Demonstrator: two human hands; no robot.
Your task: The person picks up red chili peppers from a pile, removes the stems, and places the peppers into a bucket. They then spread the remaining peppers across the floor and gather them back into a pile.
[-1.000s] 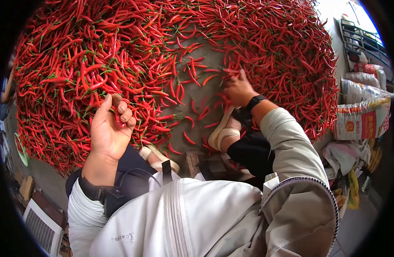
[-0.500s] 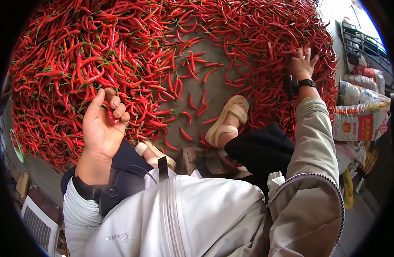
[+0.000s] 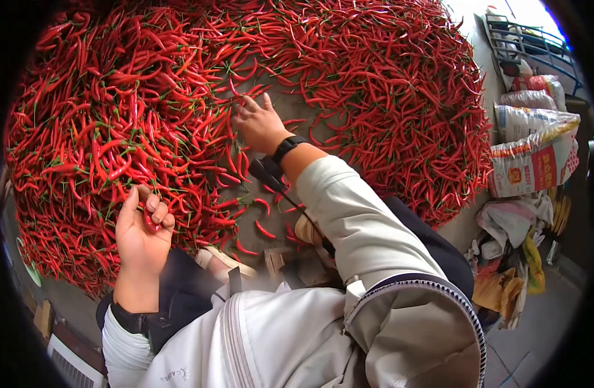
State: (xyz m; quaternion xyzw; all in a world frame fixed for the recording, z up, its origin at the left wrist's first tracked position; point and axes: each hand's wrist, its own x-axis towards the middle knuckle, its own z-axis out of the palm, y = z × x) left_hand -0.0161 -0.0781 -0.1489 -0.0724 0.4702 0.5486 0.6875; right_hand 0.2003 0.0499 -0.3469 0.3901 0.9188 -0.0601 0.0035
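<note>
My left hand (image 3: pixel 140 236) is palm up, with its fingers curled around a red chili pepper (image 3: pixel 151 222). It is at the near edge of the left pile of red chili peppers (image 3: pixel 109 97). My right hand (image 3: pixel 261 127), wearing a black wristband, reaches across to that pile's right edge. Its fingers are apart over the peppers, palm down, and I see nothing held in them. The fingertips are partly blurred. To the right spreads a second heap of red chili peppers (image 3: pixel 407 110), which joins the left one at the back.
Loose peppers lie on the grey floor (image 3: pixel 248 223) between the heaps. My sandalled feet and a small wooden piece (image 3: pixel 273 262) are close by. Printed sacks (image 3: pixel 533 161) and a blue metal rack (image 3: pixel 530 45) stand at the right. A white grille (image 3: pixel 74 368) is at lower left.
My right hand has moved left from the right heap to the edge of the left pile. The left hand still holds its pepper. The whole view has shifted a little.
</note>
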